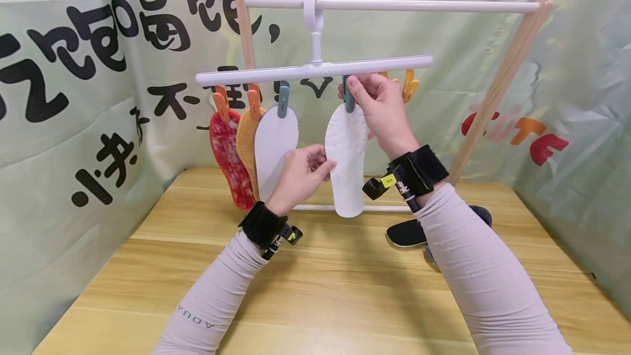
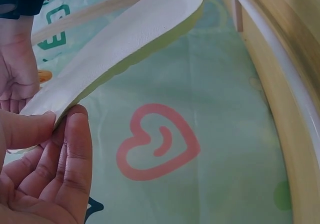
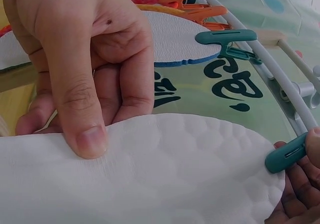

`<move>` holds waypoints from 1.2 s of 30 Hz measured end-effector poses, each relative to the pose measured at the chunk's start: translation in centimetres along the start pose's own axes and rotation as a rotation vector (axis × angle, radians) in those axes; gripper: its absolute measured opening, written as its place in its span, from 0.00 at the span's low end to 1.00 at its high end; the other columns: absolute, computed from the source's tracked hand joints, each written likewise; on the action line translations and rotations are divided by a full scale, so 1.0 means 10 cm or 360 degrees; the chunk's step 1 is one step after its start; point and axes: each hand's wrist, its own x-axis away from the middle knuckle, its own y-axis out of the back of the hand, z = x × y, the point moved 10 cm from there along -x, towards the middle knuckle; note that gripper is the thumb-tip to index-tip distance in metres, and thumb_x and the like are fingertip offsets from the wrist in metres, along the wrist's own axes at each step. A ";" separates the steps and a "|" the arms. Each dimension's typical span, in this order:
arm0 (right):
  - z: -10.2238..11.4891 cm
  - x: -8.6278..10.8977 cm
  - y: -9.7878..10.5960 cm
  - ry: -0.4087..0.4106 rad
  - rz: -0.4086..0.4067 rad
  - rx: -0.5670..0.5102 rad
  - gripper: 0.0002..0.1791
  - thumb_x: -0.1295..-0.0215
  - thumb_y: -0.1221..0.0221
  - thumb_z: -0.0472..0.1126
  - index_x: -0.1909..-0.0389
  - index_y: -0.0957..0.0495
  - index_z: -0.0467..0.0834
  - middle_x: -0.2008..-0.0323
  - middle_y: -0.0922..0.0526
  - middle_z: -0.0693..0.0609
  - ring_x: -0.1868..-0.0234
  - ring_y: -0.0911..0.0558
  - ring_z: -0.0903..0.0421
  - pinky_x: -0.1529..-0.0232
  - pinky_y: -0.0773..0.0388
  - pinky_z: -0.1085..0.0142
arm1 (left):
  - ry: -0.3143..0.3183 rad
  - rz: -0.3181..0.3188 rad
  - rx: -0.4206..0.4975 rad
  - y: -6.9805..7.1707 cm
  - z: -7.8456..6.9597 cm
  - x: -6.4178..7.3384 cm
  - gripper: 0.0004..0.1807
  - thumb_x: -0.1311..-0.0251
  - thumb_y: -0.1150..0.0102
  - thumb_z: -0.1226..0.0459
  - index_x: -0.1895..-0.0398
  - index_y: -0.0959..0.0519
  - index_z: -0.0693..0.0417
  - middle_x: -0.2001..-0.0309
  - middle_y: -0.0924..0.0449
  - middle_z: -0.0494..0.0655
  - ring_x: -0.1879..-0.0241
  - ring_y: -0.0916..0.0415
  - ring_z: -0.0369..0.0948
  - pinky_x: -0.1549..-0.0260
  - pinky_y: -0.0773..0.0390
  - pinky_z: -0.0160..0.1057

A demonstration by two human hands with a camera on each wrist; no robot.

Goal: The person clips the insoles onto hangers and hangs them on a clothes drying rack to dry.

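Observation:
A white insole (image 1: 347, 174) with a dimpled face hangs upright below a white hanger (image 1: 276, 74). My left hand (image 1: 299, 173) pinches its left edge between thumb and fingers; the left wrist view shows the insole's smoother face (image 2: 120, 44). At its top end is a teal clothespin (image 3: 287, 154), which my right hand (image 1: 384, 108) pinches by its upper part, just under the hanger bar. Left of it hang a red insole (image 1: 228, 152) and a yellow insole (image 1: 246, 141) on orange clothespins (image 1: 253, 102), and another white insole (image 1: 276, 141) on a teal clothespin (image 1: 283, 100).
The hanger hooks over the white top rail (image 1: 419, 6) of a rack with wooden posts (image 1: 503, 86). Yellow clothespins (image 1: 409, 87) hang at the hanger's right. A black shoe (image 1: 406, 233) lies on the wooden table (image 1: 315, 289), partly hidden by my right forearm. Printed cloth (image 1: 98, 141) stands behind.

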 end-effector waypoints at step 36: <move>-0.05 0.06 -0.01 -0.0056 0.0052 0.0128 0.18 0.19 0.40 0.49 0.42 0.14 0.41 0.53 0.08 0.49 0.46 0.15 0.56 0.43 0.23 0.66 | -0.0005 -0.0048 0.0029 0.06 0.02 -0.01 0.04 0.29 0.32 0.68 0.62 0.16 0.61 0.67 0.11 0.55 0.72 0.14 0.42 0.66 0.11 0.38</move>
